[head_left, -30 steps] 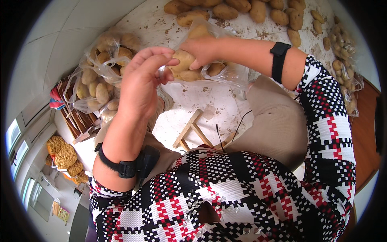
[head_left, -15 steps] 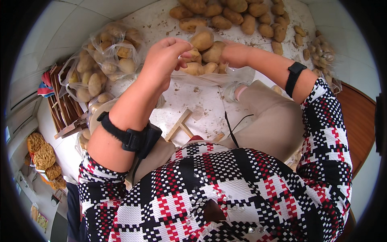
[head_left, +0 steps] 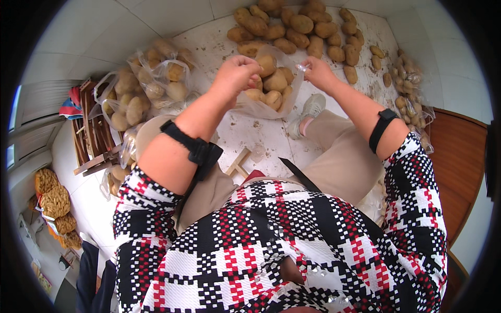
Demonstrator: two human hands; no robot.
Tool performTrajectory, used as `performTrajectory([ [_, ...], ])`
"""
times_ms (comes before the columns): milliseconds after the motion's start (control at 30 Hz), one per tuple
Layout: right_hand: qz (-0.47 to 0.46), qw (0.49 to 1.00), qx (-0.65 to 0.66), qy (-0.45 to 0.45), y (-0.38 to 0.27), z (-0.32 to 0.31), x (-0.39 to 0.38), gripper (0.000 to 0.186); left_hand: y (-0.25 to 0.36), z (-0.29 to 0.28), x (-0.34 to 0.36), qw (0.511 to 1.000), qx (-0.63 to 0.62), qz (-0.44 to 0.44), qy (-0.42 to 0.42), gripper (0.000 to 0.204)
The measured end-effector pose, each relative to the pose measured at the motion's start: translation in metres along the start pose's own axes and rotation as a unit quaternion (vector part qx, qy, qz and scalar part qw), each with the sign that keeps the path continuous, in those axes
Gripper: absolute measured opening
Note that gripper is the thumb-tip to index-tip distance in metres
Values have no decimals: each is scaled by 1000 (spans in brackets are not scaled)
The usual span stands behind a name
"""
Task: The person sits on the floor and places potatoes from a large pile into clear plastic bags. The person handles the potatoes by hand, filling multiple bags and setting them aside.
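Note:
A clear plastic bag [head_left: 250,108] stands on the floor ahead of me, its mouth open, with several potatoes [head_left: 275,82] inside. My right hand [head_left: 319,74] pinches the gathered right edge of this bag between thumb and fingers. On the other side, my left hand [head_left: 239,75] is closed at the bag's left rim; its fingertips are partly hidden, but the film seems held there. Just beyond the bag lies a heap of loose, soil-dusted potatoes [head_left: 301,24].
Filled plastic bags of potatoes [head_left: 134,110] stand at the left, others [head_left: 408,78] along the right wall. Dark wooden slatted pieces [head_left: 96,136] lean at the left. A light wooden piece [head_left: 239,163] lies between my legs. My shoe [head_left: 314,106] is close to the bag. Dirt crumbs dot the white floor.
My right hand has moved right, drawing the bag's right edge outward, so the mouth is wider. My left hand has come to the bag's left rim. The view has shifted slightly.

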State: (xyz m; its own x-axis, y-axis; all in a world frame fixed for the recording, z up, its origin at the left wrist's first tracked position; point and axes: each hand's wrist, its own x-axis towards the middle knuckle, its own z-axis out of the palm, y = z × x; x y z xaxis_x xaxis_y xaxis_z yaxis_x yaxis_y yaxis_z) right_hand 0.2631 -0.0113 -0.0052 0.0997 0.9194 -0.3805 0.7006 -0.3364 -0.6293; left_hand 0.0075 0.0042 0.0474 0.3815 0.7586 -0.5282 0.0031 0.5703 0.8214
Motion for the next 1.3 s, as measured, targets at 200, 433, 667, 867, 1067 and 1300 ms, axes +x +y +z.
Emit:
performTrajectory([
  [200,89,924,373,3,-15,32,-11,23,-7,18,5,998,59,-7,-26,30],
  [433,133,898,418,7,-37,34,-35,27,-12,38,12,991,91,-22,-98,64],
  [667,152,912,366,-101,-41,-5,-52,23,-39,69,30,993,103,-32,-50,76],
  [867,64,930,318,-172,-48,0,-60,38,-50,78,57,986,-36,-57,-156,32],
  [1067,-63,951,203,-223,-40,-6,-58,44,-61,79,86,986,-105,-110,-65,20],
  [1300,-185,972,14,-144,-27,-73,-89,36,-56,64,80,991,-114,-70,30,19],
])
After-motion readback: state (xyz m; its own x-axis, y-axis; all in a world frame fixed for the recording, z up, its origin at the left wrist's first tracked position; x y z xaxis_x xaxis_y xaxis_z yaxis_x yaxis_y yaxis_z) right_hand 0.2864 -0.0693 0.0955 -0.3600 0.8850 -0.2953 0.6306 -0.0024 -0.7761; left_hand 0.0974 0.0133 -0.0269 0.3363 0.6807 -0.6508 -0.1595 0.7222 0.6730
